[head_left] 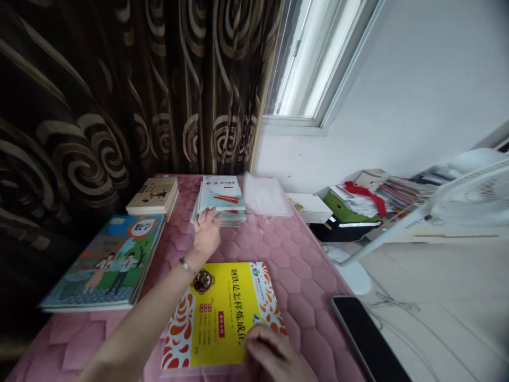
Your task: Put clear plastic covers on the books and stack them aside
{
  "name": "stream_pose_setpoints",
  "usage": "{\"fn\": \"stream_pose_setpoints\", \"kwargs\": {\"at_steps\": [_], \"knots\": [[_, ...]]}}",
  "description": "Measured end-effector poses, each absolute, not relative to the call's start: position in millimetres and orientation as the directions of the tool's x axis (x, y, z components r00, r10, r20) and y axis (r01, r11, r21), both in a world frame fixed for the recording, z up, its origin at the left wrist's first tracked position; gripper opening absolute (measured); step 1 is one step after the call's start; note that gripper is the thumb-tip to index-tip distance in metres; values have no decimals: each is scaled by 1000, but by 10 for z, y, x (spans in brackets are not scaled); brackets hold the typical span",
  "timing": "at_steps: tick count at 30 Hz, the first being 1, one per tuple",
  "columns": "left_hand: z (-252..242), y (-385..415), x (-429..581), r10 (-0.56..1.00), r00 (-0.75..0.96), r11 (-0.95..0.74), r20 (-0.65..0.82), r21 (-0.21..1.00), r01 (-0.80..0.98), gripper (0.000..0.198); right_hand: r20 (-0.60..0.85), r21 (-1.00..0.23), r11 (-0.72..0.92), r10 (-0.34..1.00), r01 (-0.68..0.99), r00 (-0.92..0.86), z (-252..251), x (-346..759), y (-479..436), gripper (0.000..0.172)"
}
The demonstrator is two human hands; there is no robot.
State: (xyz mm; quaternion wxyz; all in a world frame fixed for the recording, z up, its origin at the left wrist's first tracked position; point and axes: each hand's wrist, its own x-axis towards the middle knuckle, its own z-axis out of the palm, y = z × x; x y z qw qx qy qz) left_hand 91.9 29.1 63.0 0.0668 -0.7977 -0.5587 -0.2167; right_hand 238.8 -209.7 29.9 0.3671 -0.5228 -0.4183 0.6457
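Observation:
My left hand reaches forward to the near edge of a stack of thin light-blue booklets. Its fingers are apart; whether they touch the stack I cannot tell. A yellow book with red-and-white patterned ends lies flat before me, a clear plastic edge showing along its near side. Over its near right corner is my right hand, smeared by motion, its fingertips unclear. Beyond, to the right of the booklets, lie clear plastic covers.
On the pink quilted surface, at left, are a stack of colourful textbooks and a smaller stack of beige books. A black phone-like device lies at the right edge. A white fan and a filled green box stand beyond.

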Motion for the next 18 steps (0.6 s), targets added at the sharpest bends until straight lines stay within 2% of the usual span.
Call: {"fn": "stream_pose_setpoints", "kwargs": {"at_steps": [2, 4, 7, 10, 13, 18], "knots": [[521, 8, 825, 899, 286, -361, 332, 188, 914, 38, -302, -953, -301, 951, 33, -70, 402, 2564, -1918, 38], [394, -332, 706, 920, 327, -375, 213, 249, 893, 35, -196, -962, -204, 979, 181, 63, 440, 2760, -1686, 38], [170, -890, 484, 882, 451, -469, 134, 333, 818, 37, -40, -911, -116, 980, 397, 195, 349, 3020, -1315, 39], [-51, -1378, 231, 878, 432, -478, 206, 349, 806, 56, 101, -848, -35, 969, 529, 227, 148, 3161, -1035, 38], [-206, -1686, 6, 903, 311, -409, 295, 376, 831, 73, 110, -790, -57, 966, 611, 233, -62, 3169, -923, 37], [-287, -1857, -149, 921, 268, -372, 282, 439, 818, 85, 231, -730, 33, 952, 683, 202, -258, 3080, -968, 40]]}}
